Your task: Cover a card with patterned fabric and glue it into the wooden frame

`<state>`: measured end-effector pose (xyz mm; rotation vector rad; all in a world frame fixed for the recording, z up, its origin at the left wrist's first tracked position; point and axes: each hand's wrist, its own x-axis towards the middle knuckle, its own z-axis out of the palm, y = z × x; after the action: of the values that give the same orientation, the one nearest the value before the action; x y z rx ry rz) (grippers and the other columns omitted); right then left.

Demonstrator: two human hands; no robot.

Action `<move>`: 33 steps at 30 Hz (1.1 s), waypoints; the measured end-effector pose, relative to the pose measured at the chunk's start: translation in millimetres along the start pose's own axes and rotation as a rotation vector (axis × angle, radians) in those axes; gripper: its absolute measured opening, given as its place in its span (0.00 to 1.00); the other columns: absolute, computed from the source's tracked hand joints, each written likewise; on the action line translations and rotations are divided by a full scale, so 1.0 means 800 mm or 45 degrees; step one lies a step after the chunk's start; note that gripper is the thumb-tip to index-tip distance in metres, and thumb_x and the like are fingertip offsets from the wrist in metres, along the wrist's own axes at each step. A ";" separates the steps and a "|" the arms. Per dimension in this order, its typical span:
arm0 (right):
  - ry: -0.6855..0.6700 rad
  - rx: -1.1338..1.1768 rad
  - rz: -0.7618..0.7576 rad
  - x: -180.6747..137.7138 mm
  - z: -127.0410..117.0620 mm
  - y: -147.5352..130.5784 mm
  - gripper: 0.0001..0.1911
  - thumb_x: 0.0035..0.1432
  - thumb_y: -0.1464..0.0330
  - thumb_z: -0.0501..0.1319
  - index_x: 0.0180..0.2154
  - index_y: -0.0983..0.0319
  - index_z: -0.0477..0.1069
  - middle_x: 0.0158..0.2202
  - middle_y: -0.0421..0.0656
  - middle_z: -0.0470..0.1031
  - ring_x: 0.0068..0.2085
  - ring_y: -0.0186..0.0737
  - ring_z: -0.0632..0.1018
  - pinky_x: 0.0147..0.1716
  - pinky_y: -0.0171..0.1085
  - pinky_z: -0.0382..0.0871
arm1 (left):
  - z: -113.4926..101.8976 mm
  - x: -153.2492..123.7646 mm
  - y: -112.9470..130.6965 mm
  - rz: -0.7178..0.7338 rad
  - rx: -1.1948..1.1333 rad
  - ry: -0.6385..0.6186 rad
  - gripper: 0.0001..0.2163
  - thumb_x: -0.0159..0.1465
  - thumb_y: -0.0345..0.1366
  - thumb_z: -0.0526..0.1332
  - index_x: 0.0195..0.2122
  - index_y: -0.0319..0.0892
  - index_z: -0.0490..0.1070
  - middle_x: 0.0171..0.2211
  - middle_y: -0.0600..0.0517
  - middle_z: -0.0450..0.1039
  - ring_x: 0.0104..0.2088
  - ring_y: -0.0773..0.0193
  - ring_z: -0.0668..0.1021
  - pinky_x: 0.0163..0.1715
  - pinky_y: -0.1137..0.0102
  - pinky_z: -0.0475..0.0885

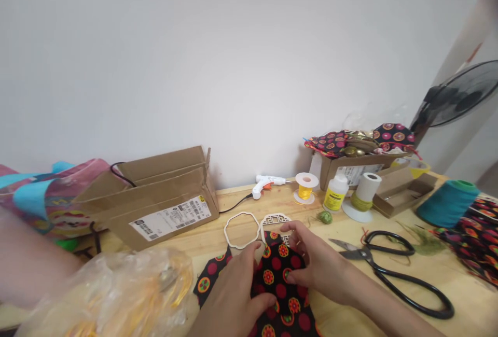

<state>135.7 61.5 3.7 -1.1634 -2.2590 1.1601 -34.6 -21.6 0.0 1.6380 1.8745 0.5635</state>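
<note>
A piece of black fabric (278,280) printed with red and orange circles lies on the wooden table (389,295) near the front edge. My left hand (229,300) presses on its left side, thumb on the cloth. My right hand (315,262) pinches the fabric's right part, fingers curled over it. Just behind the fabric lie a white scalloped ring frame (241,229) and a white lattice frame (275,220), the lattice one partly covered by the cloth and my right fingers.
Black scissors (392,267) lie to the right. Behind stand a glue gun (266,185), yellow thread spool (305,187), glue bottle (335,193), white spool (365,197), teal cone (447,203), cardboard boxes (163,202), and a plastic bag (116,295) at front left.
</note>
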 end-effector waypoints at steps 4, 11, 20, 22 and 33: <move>-0.102 0.452 -0.071 0.000 0.000 -0.002 0.34 0.35 0.84 0.62 0.45 0.56 0.58 0.32 0.35 0.61 0.35 0.34 0.68 0.29 0.30 0.62 | -0.019 0.003 -0.001 -0.059 -0.087 -0.099 0.25 0.52 0.45 0.57 0.51 0.43 0.59 0.32 0.51 0.72 0.32 0.58 0.72 0.33 0.67 0.65; -0.350 0.853 -0.008 0.008 -0.018 0.011 0.25 0.35 0.81 0.65 0.39 0.58 0.68 0.27 0.33 0.69 0.29 0.31 0.70 0.27 0.29 0.62 | -0.051 0.007 0.011 -0.074 0.077 -0.252 0.12 0.55 0.44 0.52 0.28 0.45 0.73 0.28 0.51 0.75 0.30 0.58 0.74 0.27 0.69 0.61; -0.355 1.238 0.092 0.007 -0.021 0.015 0.16 0.43 0.78 0.62 0.38 0.64 0.71 0.34 0.43 0.77 0.37 0.36 0.76 0.40 0.36 0.66 | -0.040 -0.005 0.014 -0.179 0.125 -0.155 0.11 0.43 0.46 0.62 0.19 0.44 0.70 0.21 0.53 0.70 0.24 0.60 0.68 0.22 0.70 0.52; -0.356 1.360 0.108 0.005 -0.015 0.010 0.19 0.42 0.79 0.61 0.40 0.64 0.70 0.34 0.43 0.77 0.36 0.37 0.77 0.39 0.36 0.67 | -0.039 -0.001 0.007 -0.204 -0.047 -0.153 0.10 0.44 0.44 0.62 0.20 0.43 0.70 0.21 0.54 0.69 0.24 0.61 0.67 0.23 0.70 0.53; -0.270 1.461 0.184 0.005 -0.008 0.014 0.07 0.50 0.75 0.60 0.34 0.65 0.71 0.29 0.42 0.77 0.30 0.33 0.77 0.33 0.32 0.69 | -0.037 0.005 -0.005 -0.491 -1.055 -0.493 0.11 0.51 0.43 0.59 0.31 0.41 0.67 0.28 0.53 0.74 0.29 0.67 0.76 0.27 0.74 0.65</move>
<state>142.8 72.0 -1.2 -0.7077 -1.1677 2.2345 -57.7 -16.3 18.2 0.7531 1.3384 0.6703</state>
